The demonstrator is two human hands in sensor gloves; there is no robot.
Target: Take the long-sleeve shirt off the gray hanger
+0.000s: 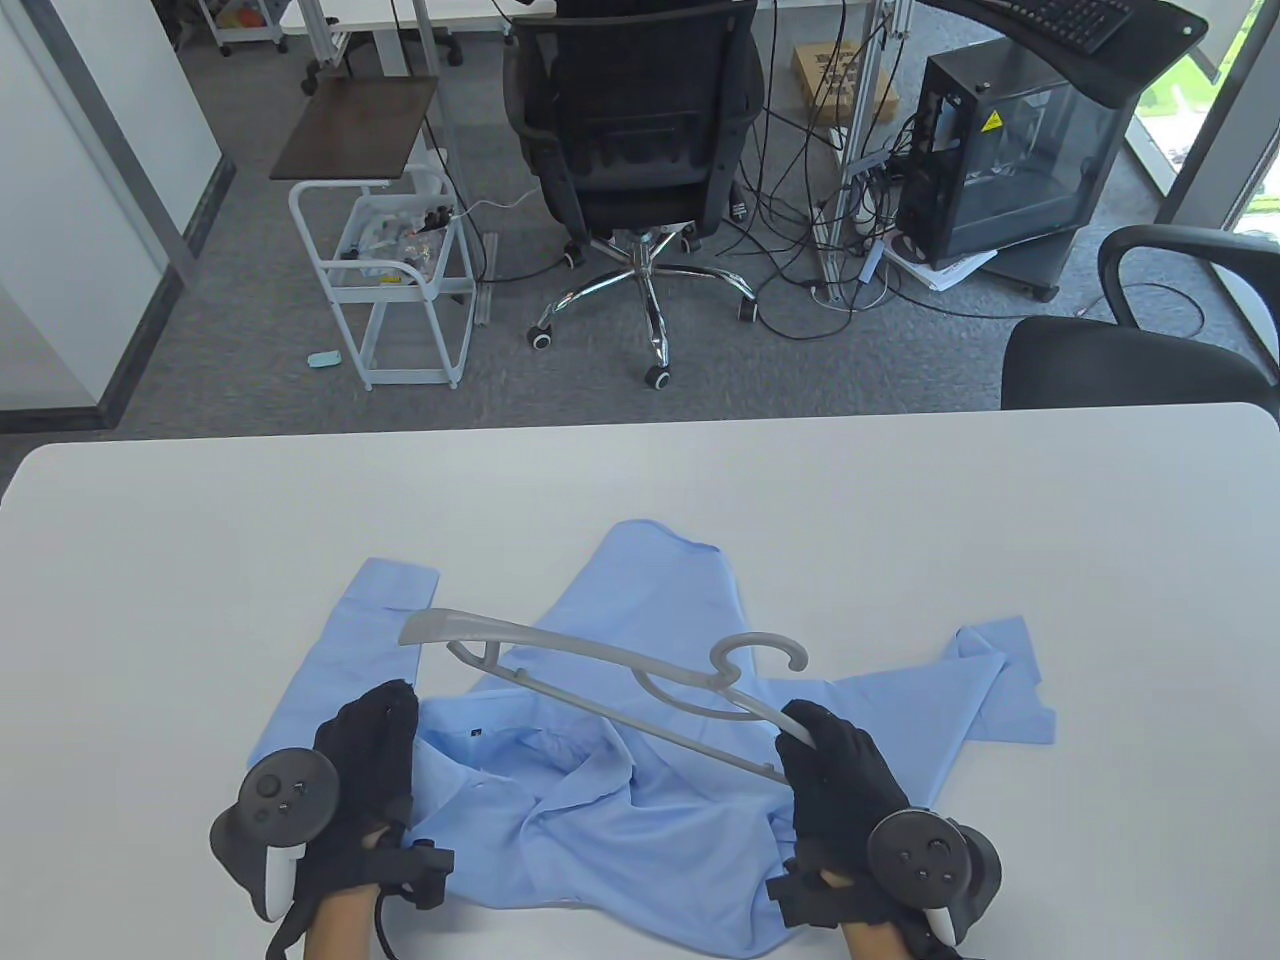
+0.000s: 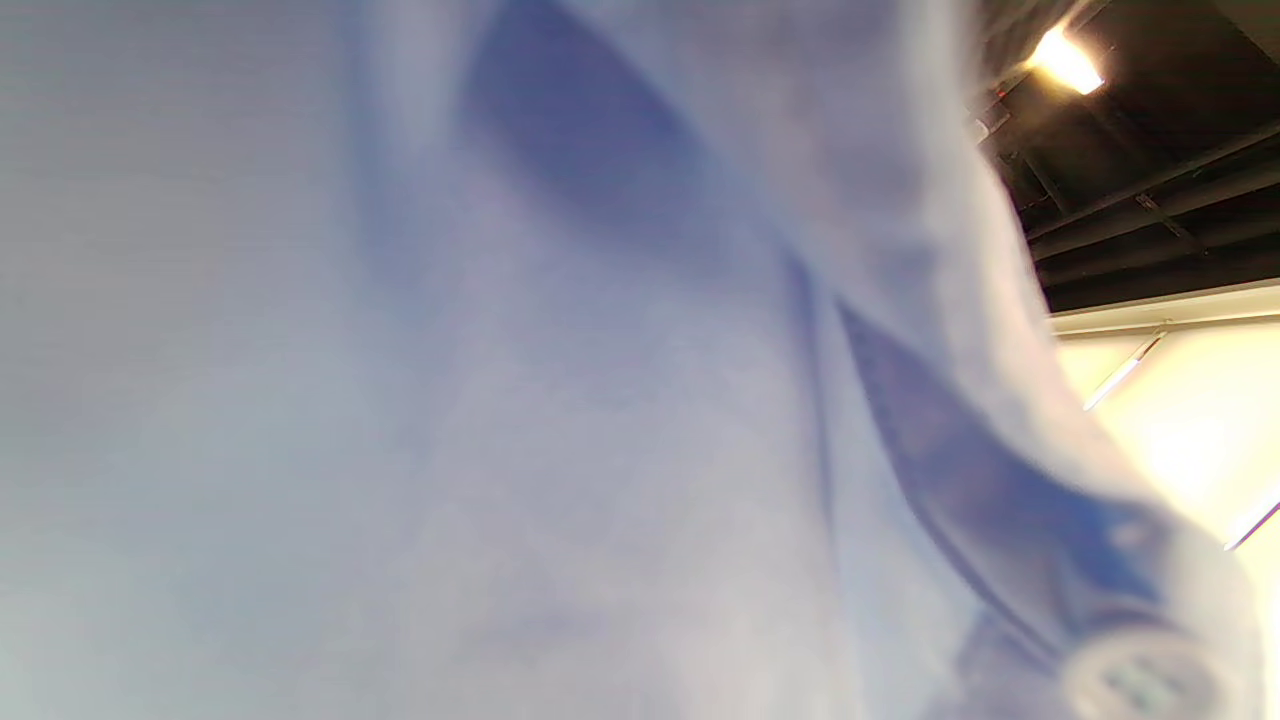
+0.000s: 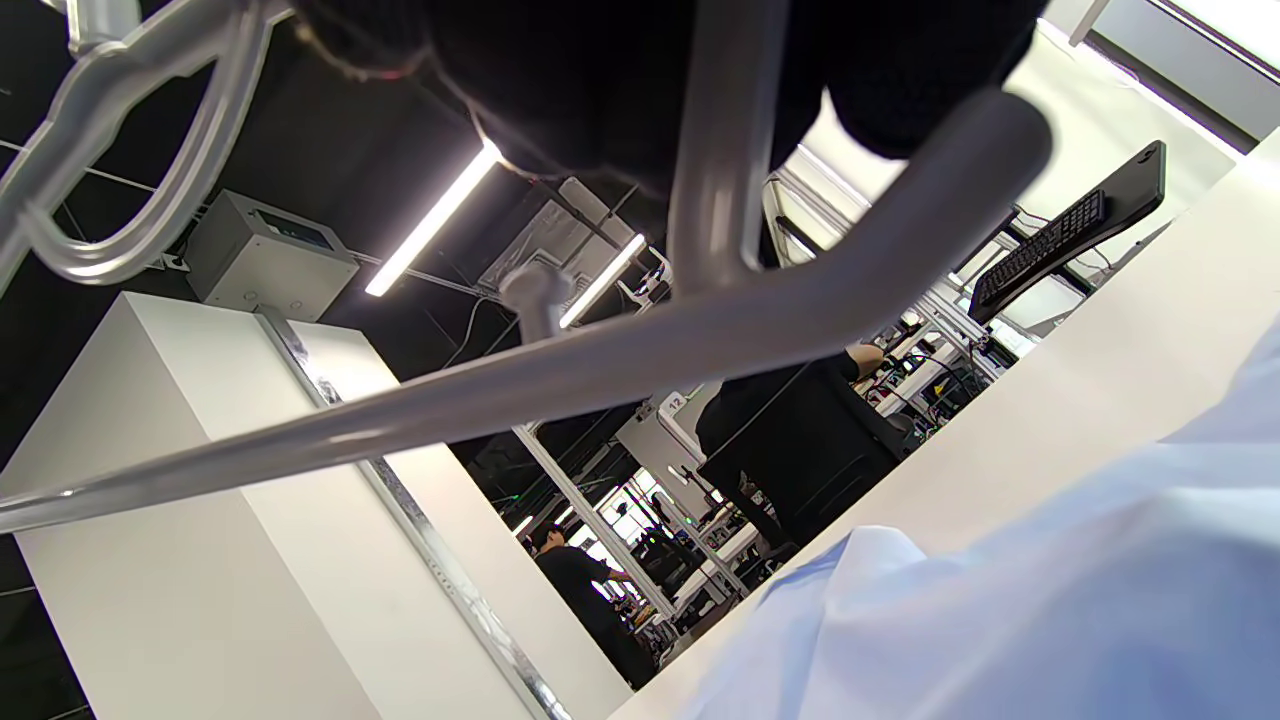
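Note:
A light blue long-sleeve shirt (image 1: 620, 800) lies crumpled on the white table (image 1: 150, 560). The gray hanger (image 1: 600, 665) is raised above it, free of the cloth, its hook (image 1: 760, 650) toward the right. My right hand (image 1: 815, 745) grips the hanger's right end; in the right wrist view the black fingers (image 3: 600, 90) wrap the gray bars (image 3: 720, 200). My left hand (image 1: 375, 735) rests on the shirt at its left side and seems to hold the fabric down. The left wrist view is filled with blurred blue cloth (image 2: 600, 400) and a button (image 2: 1140, 685).
The table's far edge (image 1: 640, 425) lies beyond the shirt. Behind it stand a black office chair (image 1: 640, 150), a white cart (image 1: 395, 280), a computer case (image 1: 1010, 160) and another chair (image 1: 1130, 360).

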